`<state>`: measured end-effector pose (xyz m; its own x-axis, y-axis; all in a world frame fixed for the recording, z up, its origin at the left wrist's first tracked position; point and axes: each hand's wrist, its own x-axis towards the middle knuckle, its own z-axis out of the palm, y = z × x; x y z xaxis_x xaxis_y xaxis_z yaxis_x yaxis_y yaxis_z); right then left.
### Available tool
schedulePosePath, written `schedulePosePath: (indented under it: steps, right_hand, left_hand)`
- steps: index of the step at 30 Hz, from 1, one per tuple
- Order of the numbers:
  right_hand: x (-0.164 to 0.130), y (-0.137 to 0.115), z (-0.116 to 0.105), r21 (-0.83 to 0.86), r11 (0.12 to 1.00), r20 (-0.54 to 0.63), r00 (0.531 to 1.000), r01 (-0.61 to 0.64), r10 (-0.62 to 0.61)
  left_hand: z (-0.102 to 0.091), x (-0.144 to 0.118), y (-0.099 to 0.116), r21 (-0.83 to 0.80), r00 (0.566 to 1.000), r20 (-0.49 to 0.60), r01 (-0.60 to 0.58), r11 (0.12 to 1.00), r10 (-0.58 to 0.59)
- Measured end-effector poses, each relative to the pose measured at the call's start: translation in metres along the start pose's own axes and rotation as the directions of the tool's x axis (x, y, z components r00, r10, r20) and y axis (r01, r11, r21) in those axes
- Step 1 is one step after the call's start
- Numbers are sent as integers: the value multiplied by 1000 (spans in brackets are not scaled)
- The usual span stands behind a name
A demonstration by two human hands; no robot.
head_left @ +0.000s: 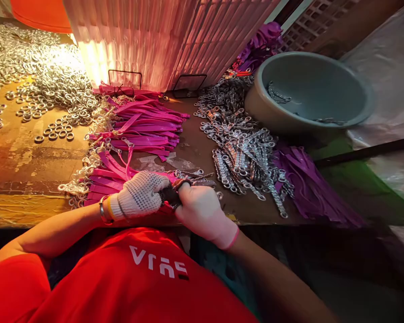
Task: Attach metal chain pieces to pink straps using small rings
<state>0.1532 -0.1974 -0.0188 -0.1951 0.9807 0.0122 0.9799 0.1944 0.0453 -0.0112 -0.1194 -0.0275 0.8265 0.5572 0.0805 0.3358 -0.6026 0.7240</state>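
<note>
My left hand [139,195], in a white knitted glove with dark dots, is closed in front of me at the bench edge. My right hand [202,208], in a white glove with a pink cuff, is closed right beside it. A small dark piece [170,196] shows between the two hands; its kind is hidden by the fingers. Thin twisted metal chains [197,175] lie just beyond my right hand. Close by my left hand are bright pink flat straps [104,179] with pale metal chains [92,159] at their left ends.
Loose metal rings [59,130] are heaped at the left. A pile of short chains [245,157] lies to the right, near purple straps [309,184]. Behind it stands a grey bowl [265,98] with a few chains inside. A ribbed translucent panel [155,40] rises at the back.
</note>
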Motion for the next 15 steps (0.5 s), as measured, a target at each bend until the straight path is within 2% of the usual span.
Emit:
schedulePosePath:
  steps: [2,4,7,10,12,13,15]
  right_hand:
    - [-5,-2,8,-59,997,-126,990,54,-62]
    - [-7,0,9,-101,991,-255,961,83,-107]
    - [-2,14,-2,-110,989,-365,922,99,-133]
    - [0,37,-17,-62,998,-341,939,24,-44]
    - [-3,52,-22,-10,999,-283,958,-46,41]
    - [-5,58,-22,19,998,-245,967,-64,67]
    - [-11,65,-14,65,996,-152,986,-62,71]
  left_hand:
    - [3,0,1,7,1000,24,-20,1000,19]
    - [3,3,1,13,999,30,-39,999,38]
    - [-17,12,0,72,994,13,-106,992,105]
    - [-62,13,0,323,988,-111,-65,944,106]
    - [-94,3,-2,521,973,-209,22,853,103]
    - [-105,-5,-3,585,970,-221,49,809,101]
    - [-111,-26,-8,652,987,-144,41,757,70]
